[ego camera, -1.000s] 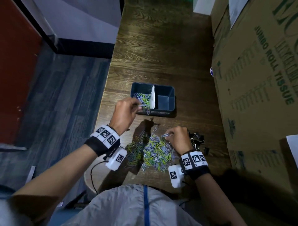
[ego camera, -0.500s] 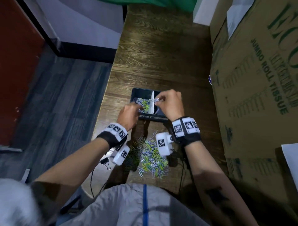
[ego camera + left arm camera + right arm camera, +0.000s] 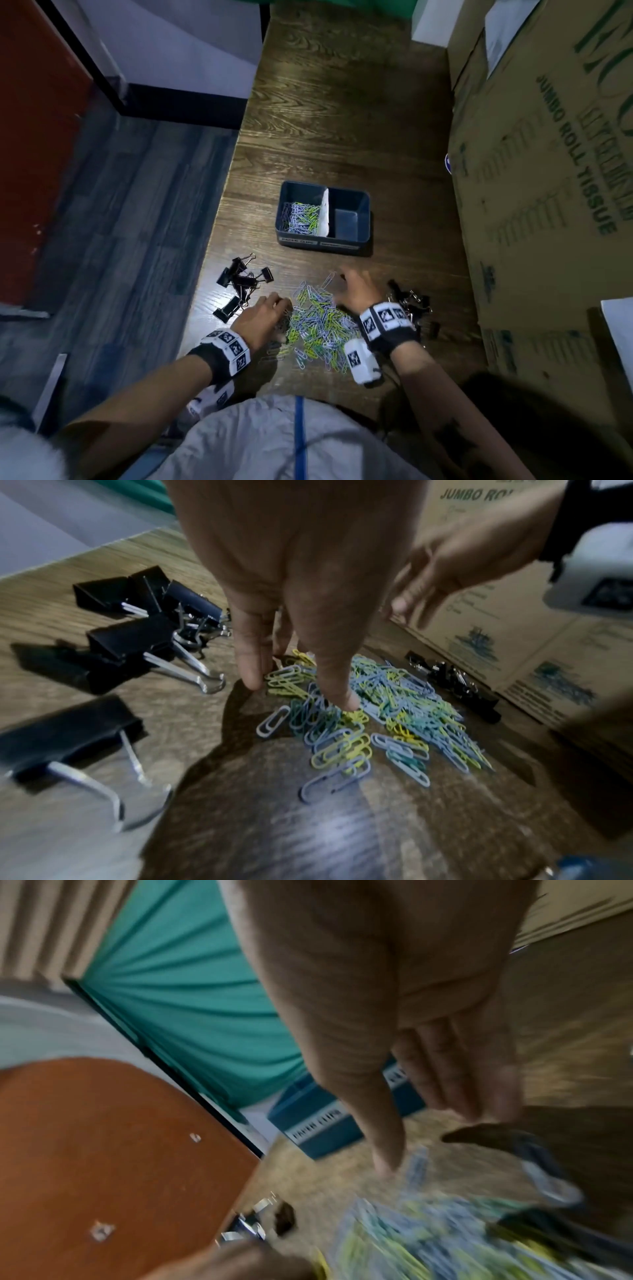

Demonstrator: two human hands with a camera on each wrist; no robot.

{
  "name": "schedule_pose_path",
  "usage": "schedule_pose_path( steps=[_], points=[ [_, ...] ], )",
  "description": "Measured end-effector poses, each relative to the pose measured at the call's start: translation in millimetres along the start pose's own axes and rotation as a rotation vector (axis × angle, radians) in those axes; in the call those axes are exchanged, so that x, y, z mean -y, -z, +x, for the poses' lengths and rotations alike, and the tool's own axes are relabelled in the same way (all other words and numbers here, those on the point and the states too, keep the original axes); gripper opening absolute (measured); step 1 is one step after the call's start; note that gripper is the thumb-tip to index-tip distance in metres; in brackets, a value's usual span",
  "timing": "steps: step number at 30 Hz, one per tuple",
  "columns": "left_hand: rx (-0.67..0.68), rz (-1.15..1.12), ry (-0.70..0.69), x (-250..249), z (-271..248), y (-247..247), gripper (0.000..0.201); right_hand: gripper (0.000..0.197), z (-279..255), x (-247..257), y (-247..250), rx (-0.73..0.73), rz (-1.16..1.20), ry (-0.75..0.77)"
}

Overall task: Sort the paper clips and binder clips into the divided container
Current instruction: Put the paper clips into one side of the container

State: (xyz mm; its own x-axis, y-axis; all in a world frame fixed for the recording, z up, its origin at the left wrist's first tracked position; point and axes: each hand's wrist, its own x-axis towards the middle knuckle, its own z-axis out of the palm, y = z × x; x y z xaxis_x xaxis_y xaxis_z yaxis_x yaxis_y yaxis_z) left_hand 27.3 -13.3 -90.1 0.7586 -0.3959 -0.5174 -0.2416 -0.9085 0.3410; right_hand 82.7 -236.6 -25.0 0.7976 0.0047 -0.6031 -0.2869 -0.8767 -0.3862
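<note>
Wooden table [image 3: 342, 113], floor edge left, cardboard boxes [image 3: 548, 205] right (close); left hand [image 3: 263, 317] and right hand [image 3: 356, 291] slack-fingered on paper clips [image 3: 318, 329], holding nothing.

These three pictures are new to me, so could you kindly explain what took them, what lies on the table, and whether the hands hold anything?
No machine here: a person sorts clips with bare hands, wearing one camera on the head and one on each wrist.

The head view looks down at a wooden table. On it stands a blue divided container: its left compartment holds coloured paper clips, its right looks empty. Nearer the person lies a loose pile of paper clips, with black binder clips to its left and more to its right.

The left wrist view shows the left hand reaching straight fingers down onto the pile. The right wrist view is blurred; the right hand hangs open above the clips. Neither hand holds anything.
</note>
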Motion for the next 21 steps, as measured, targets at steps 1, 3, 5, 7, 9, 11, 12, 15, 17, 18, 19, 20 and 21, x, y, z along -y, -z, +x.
schedule_pose_path(
  steps=[1,3,5,7,9,11,12,15,17,18,19,20,21],
  points=[
    [-0.008,-0.005,0.000,1,-1,-3,0.080,0.089,-2,-12,-10,0.082,-0.081,-0.074],
    [-0.023,-0.007,-0.004,-1,-1,-7,0.084,0.100,-4,-27,-27,0.170,-0.222,-0.163],
    [-0.026,-0.002,-0.029,-9,3,-7,0.087,0.104,-8,-28,-39,0.179,-0.210,-0.184],
    [-0.020,0.010,-0.078,-19,9,-5,0.086,0.100,-11,-22,-48,0.146,-0.184,-0.143],
    [-0.011,0.063,-0.117,-28,17,-4,0.078,0.094,-13,-18,-54,0.124,-0.193,-0.082],
    [0.000,0.123,-0.104,-39,23,-3,0.065,0.086,-14,-15,-57,0.088,-0.205,-0.025],
    [0.005,0.136,-0.092,-43,25,-3,0.060,0.081,-15,-15,-59,0.061,-0.202,-0.001],
    [0.013,0.148,-0.091,-48,28,-7,0.056,0.065,-17,-13,-59,-0.027,-0.194,0.065],
    [-0.001,0.149,-0.119,-47,27,-6,0.060,0.062,-18,-13,-58,-0.079,-0.180,0.101],
    [-0.008,0.147,-0.127,-46,26,-3,0.056,0.062,-19,-13,-56,-0.091,-0.173,0.108],
    [-0.019,0.140,-0.134,-45,25,0,0.050,0.061,-20,-14,-53,-0.092,-0.170,0.094],
    [-0.029,0.129,-0.139,-44,25,3,0.042,0.057,-21,-15,-51,-0.092,-0.162,0.072],
    [-0.039,0.116,-0.141,-41,24,6,0.036,0.052,-21,-16,-49,-0.084,-0.152,0.049]
  ],
)
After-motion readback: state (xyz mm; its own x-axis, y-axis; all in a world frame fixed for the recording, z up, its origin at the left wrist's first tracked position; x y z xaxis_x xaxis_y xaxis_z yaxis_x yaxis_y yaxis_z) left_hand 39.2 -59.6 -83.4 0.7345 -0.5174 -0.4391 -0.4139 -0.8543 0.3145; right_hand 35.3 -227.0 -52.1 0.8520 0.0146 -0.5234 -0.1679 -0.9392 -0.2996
